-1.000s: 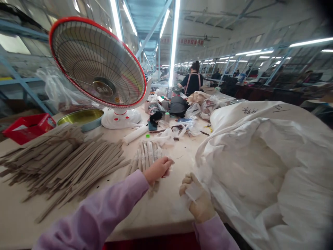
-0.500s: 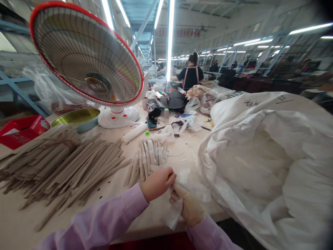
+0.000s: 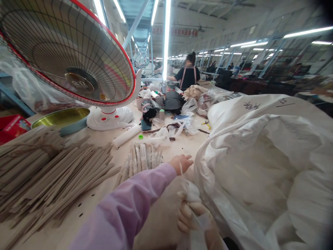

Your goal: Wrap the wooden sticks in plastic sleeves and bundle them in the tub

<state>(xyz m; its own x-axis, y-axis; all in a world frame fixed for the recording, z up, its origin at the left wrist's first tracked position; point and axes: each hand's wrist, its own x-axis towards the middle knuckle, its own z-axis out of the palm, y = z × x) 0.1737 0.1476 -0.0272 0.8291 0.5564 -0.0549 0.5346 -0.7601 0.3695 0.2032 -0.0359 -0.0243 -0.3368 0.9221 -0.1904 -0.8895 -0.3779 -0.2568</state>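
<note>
My left hand, bare below a lilac sleeve, stretches across the table with its fingers extended. It is close to the edge of a large white sack. Nearer to me, my right hand wears a pale glove and is closed round a crumpled clear plastic bag. The bag's upper end rises toward my left wrist; whether they touch I cannot tell. Left of my left hand lies a row of thin strips in clear wrapping, partly hidden by my sleeve.
Loose grey-brown strips are heaped at the left. Behind them stand a fan-shaped heater and a brass-coloured pan. Plastic scraps, a thread spool and a black bag clutter the back. A person is farther off.
My left hand has parted from my right hand and reached right, its fingers opening out. My right hand has come lower and nearer with the plastic bag. The view has shifted slightly right.
</note>
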